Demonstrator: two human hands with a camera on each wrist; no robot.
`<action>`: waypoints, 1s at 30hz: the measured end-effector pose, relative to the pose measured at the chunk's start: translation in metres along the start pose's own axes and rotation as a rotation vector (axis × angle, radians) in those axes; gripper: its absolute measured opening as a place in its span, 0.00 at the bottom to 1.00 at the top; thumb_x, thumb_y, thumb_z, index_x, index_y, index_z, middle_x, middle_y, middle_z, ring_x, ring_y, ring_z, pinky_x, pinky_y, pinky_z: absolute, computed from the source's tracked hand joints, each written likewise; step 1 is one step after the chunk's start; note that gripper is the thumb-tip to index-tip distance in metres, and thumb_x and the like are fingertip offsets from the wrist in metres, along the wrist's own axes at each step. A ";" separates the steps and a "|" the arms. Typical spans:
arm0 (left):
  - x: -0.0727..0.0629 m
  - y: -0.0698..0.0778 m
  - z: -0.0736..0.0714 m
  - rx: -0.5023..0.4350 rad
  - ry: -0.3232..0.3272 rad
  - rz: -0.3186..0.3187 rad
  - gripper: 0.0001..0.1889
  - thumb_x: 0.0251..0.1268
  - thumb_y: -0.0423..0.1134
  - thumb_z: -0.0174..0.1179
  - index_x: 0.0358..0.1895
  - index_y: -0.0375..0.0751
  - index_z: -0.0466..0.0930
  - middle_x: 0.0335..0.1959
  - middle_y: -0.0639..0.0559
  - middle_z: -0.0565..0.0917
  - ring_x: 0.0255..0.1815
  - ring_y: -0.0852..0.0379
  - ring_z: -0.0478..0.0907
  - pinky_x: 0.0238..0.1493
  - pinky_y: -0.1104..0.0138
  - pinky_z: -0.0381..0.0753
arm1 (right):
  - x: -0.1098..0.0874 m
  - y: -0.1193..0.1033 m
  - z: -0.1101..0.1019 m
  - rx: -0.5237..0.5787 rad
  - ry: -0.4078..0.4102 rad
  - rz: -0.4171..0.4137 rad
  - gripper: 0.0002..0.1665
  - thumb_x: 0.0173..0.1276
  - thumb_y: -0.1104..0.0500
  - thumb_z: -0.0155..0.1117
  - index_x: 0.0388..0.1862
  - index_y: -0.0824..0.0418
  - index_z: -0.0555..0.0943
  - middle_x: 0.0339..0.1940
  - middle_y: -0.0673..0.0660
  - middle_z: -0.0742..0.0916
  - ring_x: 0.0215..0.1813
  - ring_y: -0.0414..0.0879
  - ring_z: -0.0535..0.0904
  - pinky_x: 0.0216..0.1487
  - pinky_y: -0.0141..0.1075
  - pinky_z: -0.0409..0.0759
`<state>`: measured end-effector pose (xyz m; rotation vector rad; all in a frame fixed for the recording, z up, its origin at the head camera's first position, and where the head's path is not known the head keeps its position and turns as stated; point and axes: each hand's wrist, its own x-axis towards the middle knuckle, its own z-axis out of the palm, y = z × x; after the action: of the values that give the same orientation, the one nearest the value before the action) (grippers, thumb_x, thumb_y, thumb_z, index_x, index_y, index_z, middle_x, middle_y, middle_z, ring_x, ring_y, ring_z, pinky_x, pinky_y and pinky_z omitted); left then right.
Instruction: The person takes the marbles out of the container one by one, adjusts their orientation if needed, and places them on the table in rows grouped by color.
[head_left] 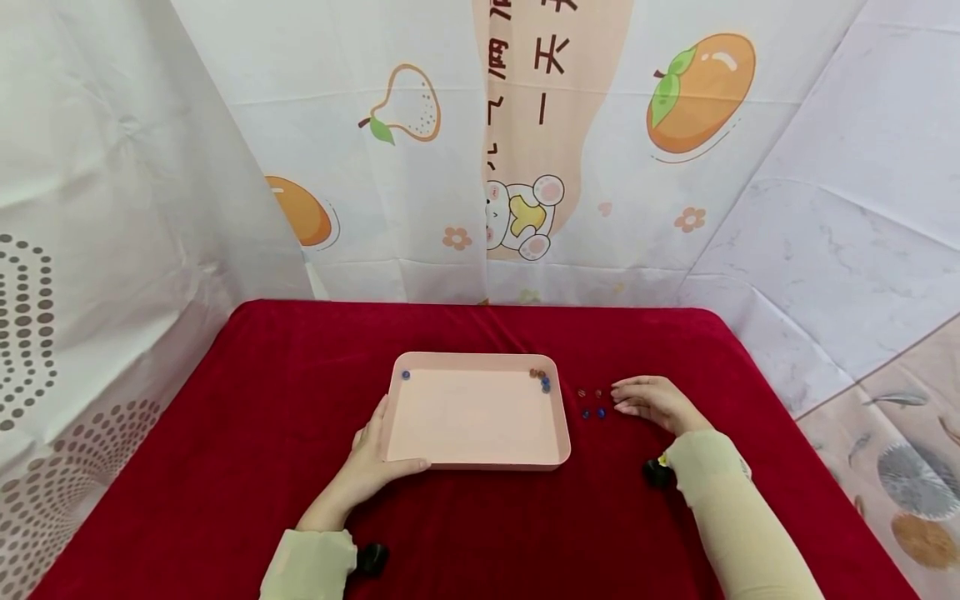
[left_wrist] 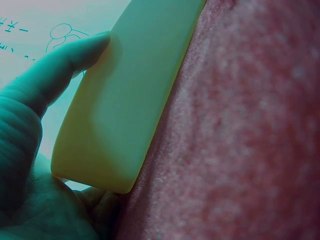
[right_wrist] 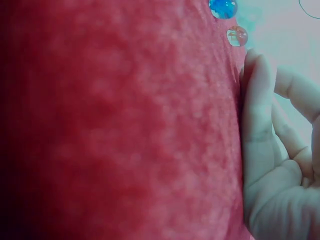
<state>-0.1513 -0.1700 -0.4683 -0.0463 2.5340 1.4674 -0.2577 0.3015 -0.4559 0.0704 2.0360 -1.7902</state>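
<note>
A shallow pale-pink tray point(head_left: 480, 417) lies on the red cloth. My left hand point(head_left: 370, 454) holds its near left corner, thumb along the front wall and fingers along the left side; the left wrist view shows the thumb on the wall's upper edge. Inside the tray, one blue marble point(head_left: 406, 375) sits at the far left, and brown marbles point(head_left: 537, 373) and blue marbles point(head_left: 545, 385) cluster at the far right. My right hand point(head_left: 651, 400) rests on the cloth with loosely bent fingers and holds nothing. Just left of its fingertips lie two brown marbles point(head_left: 598, 393) and two blue marbles point(head_left: 602, 412).
Red cloth point(head_left: 480, 542) covers the table. Printed white curtains point(head_left: 420, 183) hang behind it and along both sides. A black wrist device point(head_left: 371, 559) shows at the left cuff, another black device point(head_left: 657, 473) by the right cuff.
</note>
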 end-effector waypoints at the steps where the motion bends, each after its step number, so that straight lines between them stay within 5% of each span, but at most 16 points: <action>1: 0.000 0.000 0.000 -0.001 0.000 0.000 0.67 0.45 0.53 0.77 0.81 0.51 0.33 0.79 0.34 0.47 0.76 0.39 0.44 0.70 0.35 0.54 | 0.000 0.000 0.000 0.007 0.001 0.000 0.24 0.74 0.64 0.57 0.61 0.82 0.71 0.37 0.49 0.88 0.37 0.38 0.87 0.44 0.31 0.85; 30: 0.000 -0.001 -0.001 -0.001 -0.004 -0.006 0.67 0.46 0.53 0.77 0.81 0.51 0.32 0.79 0.34 0.45 0.76 0.39 0.43 0.70 0.34 0.54 | 0.005 0.000 0.000 0.028 -0.016 0.028 0.31 0.71 0.69 0.59 0.67 0.84 0.63 0.38 0.52 0.88 0.38 0.39 0.87 0.45 0.32 0.85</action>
<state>-0.1512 -0.1712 -0.4689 -0.0505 2.5274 1.4649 -0.2619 0.3004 -0.4577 0.0919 1.9901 -1.7966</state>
